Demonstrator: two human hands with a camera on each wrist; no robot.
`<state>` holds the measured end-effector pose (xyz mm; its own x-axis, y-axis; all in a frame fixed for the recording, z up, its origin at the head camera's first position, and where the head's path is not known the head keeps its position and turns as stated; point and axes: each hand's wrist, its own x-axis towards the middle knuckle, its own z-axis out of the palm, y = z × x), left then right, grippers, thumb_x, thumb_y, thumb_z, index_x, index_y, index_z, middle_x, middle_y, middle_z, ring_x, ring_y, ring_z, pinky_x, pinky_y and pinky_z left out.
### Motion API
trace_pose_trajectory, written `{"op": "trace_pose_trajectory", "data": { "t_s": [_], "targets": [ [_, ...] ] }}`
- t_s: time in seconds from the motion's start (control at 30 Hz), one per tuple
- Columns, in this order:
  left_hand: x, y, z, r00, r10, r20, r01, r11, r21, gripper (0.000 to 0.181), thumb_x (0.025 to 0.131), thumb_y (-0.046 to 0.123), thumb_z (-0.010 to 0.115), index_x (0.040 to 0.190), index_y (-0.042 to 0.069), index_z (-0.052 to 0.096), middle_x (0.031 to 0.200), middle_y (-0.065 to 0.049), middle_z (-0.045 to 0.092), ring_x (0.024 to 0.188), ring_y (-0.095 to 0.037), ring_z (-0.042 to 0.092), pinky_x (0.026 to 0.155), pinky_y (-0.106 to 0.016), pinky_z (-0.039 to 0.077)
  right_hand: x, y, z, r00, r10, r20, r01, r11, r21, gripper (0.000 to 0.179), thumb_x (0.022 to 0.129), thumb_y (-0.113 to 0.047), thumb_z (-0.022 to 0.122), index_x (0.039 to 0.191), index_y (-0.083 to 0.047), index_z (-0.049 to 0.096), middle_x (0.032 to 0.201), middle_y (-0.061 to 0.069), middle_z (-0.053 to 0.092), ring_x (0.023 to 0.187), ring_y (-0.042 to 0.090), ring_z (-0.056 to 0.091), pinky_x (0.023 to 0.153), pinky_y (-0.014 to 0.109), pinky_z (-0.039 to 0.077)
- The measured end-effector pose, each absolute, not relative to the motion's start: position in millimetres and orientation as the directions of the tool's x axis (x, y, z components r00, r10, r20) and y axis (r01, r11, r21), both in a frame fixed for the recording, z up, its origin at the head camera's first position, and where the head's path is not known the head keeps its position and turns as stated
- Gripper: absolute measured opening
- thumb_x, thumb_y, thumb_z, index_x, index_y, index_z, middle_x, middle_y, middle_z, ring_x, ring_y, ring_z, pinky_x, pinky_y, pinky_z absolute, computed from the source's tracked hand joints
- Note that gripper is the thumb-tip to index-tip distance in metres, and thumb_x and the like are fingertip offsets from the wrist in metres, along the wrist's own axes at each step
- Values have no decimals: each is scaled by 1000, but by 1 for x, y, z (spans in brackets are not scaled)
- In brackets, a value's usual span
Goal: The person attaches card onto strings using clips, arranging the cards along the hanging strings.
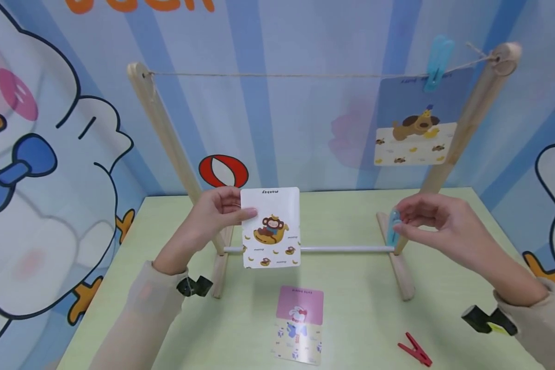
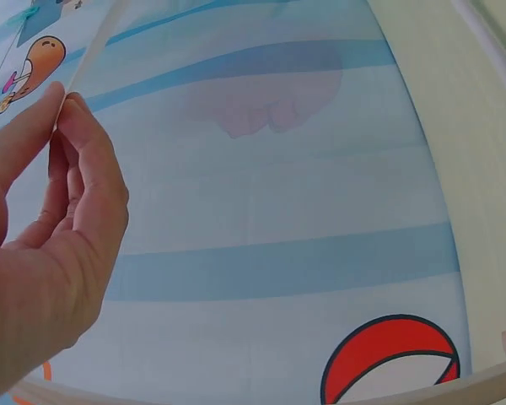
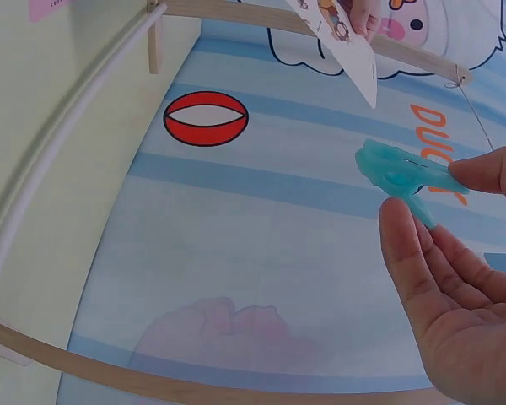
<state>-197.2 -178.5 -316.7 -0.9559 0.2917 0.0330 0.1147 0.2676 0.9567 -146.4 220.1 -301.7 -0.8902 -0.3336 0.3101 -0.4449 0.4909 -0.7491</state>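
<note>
My left hand (image 1: pixel 213 216) pinches the left edge of a white monkey card (image 1: pixel 271 252), held up in front of the wooden frame's left side. In the left wrist view that card (image 2: pixel 93 51) shows nearly edge-on between thumb and fingers. My right hand (image 1: pixel 439 216) pinches a light blue clothespin (image 1: pixel 392 228) beside the frame's right post. In the right wrist view, thumb and fingers are on the two handle ends of the clothespin (image 3: pixel 396 169). A dog card (image 1: pixel 416 139) hangs from the string (image 1: pixel 268 75) by another blue clothespin (image 1: pixel 438 61).
A pink rabbit card (image 1: pixel 300 329) lies on the pale green table (image 1: pixel 351 303). To its right lies a red clothespin (image 1: pixel 415 350). The frame's wooden posts (image 1: pixel 166 133) stand left and right, joined low down by a white rod (image 1: pixel 342 250). Behind is a blue striped backdrop (image 1: pixel 296 128).
</note>
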Motion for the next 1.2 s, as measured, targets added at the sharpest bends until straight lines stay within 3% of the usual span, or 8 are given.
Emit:
{"op": "trace_pose_trajectory", "data": {
  "t_s": [1.2],
  "targets": [
    [-211, -152, -268, -933, 322, 157, 225, 185, 957, 38, 76, 23, 75, 106, 3, 62, 97, -12, 67, 86, -25, 66, 75, -35, 54, -152, 207, -234, -833, -300, 464, -552, 407, -728, 28, 77, 8, 68, 103, 2, 61, 95, 7, 62, 80, 12, 63, 68, 15, 50]
  ]
}}
